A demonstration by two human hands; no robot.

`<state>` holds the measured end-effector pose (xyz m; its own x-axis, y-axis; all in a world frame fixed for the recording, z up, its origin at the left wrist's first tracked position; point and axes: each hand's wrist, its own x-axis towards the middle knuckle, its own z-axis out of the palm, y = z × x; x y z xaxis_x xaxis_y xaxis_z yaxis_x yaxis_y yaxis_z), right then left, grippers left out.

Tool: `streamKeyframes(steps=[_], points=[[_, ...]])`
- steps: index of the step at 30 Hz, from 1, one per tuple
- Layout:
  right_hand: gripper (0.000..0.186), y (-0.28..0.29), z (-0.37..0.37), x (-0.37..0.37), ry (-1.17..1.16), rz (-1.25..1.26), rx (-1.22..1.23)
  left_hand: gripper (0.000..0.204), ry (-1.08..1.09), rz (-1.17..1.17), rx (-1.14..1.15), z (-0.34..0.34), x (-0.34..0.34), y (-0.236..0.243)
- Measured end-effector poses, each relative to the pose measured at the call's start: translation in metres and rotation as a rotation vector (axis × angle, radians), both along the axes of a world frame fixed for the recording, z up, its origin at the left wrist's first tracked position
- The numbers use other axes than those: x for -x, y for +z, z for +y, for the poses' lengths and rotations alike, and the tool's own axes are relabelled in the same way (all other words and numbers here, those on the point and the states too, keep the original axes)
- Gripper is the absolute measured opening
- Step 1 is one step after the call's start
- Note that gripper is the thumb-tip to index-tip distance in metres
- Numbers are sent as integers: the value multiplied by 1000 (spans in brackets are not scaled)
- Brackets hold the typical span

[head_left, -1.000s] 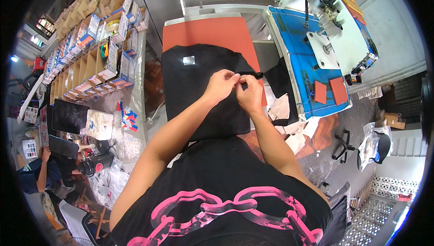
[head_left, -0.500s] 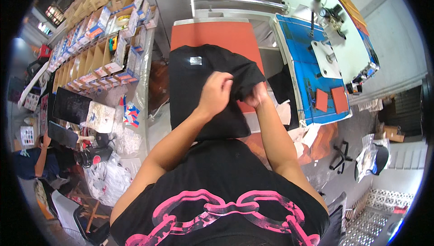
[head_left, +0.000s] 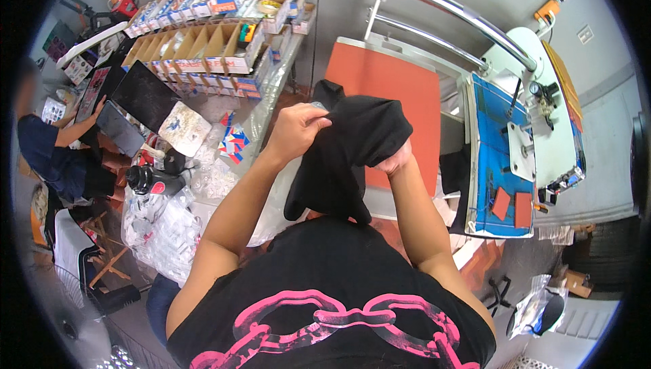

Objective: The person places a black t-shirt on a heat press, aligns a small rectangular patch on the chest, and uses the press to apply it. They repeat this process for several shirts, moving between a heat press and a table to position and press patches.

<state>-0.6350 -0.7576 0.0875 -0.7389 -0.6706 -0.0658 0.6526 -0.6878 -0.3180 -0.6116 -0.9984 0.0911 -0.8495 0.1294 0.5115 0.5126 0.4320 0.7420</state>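
A black T-shirt (head_left: 339, 145) hangs bunched between my hands, in front of my chest and over the near part of a red-orange press pad (head_left: 397, 91). My left hand (head_left: 298, 130) pinches its upper left edge between thumb and fingers, beside a small pale label (head_left: 319, 106). On the right, my right hand (head_left: 393, 160) grips the gathered cloth from below. Folds of the shirt cover most of that hand's fingers. The lower end of the shirt dangles close to my body.
Chrome rails (head_left: 461, 16) run above the pad. At right stands a blue-topped press bed (head_left: 485, 165) with metal fittings. Divided cardboard boxes (head_left: 196, 47) and plastic bags (head_left: 166, 233) fill the left table. Another person (head_left: 57, 152) sits at far left, by a tablet (head_left: 121, 128).
The shirt lay spread on the pad; it is now lifted off and bunched up. My left hand has closed on its edge. The view has swung left, so the surroundings sit farther right.
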Motion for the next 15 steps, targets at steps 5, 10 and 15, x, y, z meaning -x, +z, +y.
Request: streamKeyframes(steps=[5, 10, 15], points=[[57, 18, -19, -2, -21, -97, -239, 12, 189, 198, 114, -41, -12, 45], [26, 43, -52, -11, -287, 316, -613, 13, 131, 126, 29, -68, 0, 68], [19, 92, -64, 4, -554, 389, -675, 8, 174, 128, -75, -81, 33, 105]])
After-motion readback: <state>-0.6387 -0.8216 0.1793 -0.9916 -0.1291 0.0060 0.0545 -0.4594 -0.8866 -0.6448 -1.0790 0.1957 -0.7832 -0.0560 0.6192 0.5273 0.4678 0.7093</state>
